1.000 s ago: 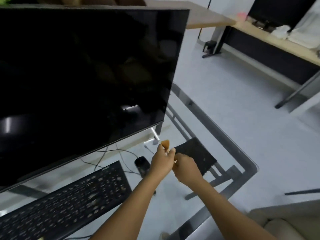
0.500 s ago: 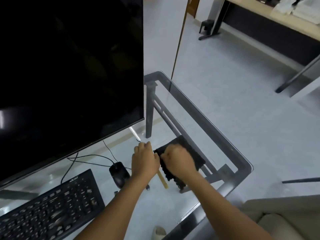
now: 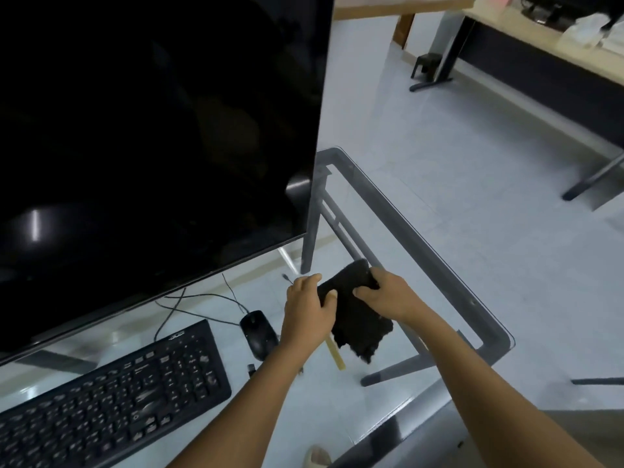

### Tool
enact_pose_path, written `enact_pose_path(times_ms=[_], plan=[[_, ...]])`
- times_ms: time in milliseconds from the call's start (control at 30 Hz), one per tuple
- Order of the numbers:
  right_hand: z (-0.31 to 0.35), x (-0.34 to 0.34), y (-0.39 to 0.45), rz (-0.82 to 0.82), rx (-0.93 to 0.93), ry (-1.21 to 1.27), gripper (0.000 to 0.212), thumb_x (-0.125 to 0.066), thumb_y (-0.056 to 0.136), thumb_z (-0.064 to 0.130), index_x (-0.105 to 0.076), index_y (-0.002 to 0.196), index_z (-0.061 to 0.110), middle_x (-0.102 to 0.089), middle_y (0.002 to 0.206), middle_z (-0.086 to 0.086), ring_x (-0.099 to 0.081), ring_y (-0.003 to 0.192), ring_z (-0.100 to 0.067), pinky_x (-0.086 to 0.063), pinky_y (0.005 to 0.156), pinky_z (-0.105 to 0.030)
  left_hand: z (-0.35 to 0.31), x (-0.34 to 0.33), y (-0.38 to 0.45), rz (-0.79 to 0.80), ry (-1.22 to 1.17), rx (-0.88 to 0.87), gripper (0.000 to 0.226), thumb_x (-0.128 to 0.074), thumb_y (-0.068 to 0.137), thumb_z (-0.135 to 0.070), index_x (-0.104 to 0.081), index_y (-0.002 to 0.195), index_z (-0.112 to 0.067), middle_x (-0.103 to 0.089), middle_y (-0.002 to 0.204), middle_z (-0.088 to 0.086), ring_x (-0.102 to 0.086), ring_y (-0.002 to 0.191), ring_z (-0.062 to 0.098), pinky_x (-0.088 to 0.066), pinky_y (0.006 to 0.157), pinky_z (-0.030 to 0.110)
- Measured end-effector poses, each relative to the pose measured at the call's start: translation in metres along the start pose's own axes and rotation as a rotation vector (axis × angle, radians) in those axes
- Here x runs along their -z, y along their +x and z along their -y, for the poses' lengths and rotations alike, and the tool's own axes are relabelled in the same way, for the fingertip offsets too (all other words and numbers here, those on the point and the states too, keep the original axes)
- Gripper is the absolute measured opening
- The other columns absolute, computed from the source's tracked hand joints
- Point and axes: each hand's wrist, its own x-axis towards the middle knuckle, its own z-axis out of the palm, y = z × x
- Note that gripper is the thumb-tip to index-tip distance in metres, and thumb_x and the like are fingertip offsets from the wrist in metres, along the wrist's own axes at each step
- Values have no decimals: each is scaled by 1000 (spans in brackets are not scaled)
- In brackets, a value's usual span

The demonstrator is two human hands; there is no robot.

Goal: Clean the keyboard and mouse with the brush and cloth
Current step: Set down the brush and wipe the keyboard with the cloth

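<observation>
Both hands on the cloth, above the glass desk (image 3: 435, 255).

Keyboard (image 3: 111, 396) lies nearest, at lower left; mouse (image 3: 258, 332) just beyond its right end. My left hand (image 3: 309, 310) pinches the black cloth (image 3: 358, 319) by its left edge, with the brush (image 3: 336, 356) handle poking out below it. My right hand (image 3: 388, 295) grips the cloth's top. Dark monitor (image 3: 152, 130) stands behind.

Glass-topped desk (image 3: 435, 251) on a grey metal frame. Directly on the glass: black keyboard (image 3: 111, 403), black mouse (image 3: 258, 334) just beside its right end, large dark monitor (image 3: 152, 130) behind.
</observation>
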Motion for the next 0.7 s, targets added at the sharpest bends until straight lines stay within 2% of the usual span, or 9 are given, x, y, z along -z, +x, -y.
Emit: enact_pose_path(times_ms=[100,200,267,333,400,467,567,633,700], plan=[[47,11,-30,1,137,85,23,-59,92,28,-51,110,16,-64,98,-5,-63,85,-16,-55,69,-26,-3,27,-16,-30,-329,126,50,-50,96,-40,-41,140,-17,-44,137,-2,-42,129,15,-33,92,19],[99,7,-63,3,258,185,18,-60,92,24,-52,106,17,-64,96,-3,-65,83,-16,-55,68,-28,3,67,-41,2,-709,348,60,-53,90,-55,-41,140,-25,-49,131,-11,-51,124,16,-40,101,31],[131,-6,-81,80,306,322,16,-60,93,22,-55,108,22,-67,100,-2,-67,89,-18,-58,78,-37,15,97,-58,95,-1044,417,54,-55,89,-55,-54,132,-22,-64,126,-1,-62,113,19,-46,101,39],[157,-27,-93,161,331,414,20,-60,92,21,-57,111,27,-68,105,0,-68,95,-17,-57,84,-41,32,130,-81,174,-1224,410,42,-53,93,-47,-62,123,-19,-68,119,6,-65,110,21,-47,100,44],[182,-58,-101,195,348,402,22,-60,93,20,-56,113,27,-68,107,1,-67,97,-16,-57,87,-41,55,165,-106,109,-1194,404,35,-56,94,-38,-65,119,-16,-70,115,8,-66,107,23,-49,96,45],[207,-95,-109,197,368,360,29,-60,92,20,-51,119,26,-66,111,3,-65,101,-15,-56,89,-39,88,196,-131,-65,-1072,460,29,-63,92,-30,-66,115,-13,-73,106,6,-70,98,23,-55,86,42],[241,-152,-123,199,384,254,58,-59,94,18,-31,144,28,-53,133,1,-56,116,-15,-49,91,-23,138,237,-166,-258,-778,538,18,-64,91,-24,-67,107,-15,-74,98,1,-70,89,18,-56,71,32],[263,-190,-134,228,414,173,71,-56,95,14,-17,152,30,-47,142,-4,-54,120,-19,-45,86,-17,167,262,-190,-312,-617,537,10,-62,92,-20,-66,99,-14,-72,98,4,-67,87,17,-52,65,26],[286,-229,-143,271,457,84,69,-53,97,11,-18,152,33,-50,139,-6,-62,105,-19,-48,72,-11,196,282,-212,-352,-484,559,9,-61,92,-17,-62,99,-12,-69,99,6,-64,88,19,-53,71,31]])
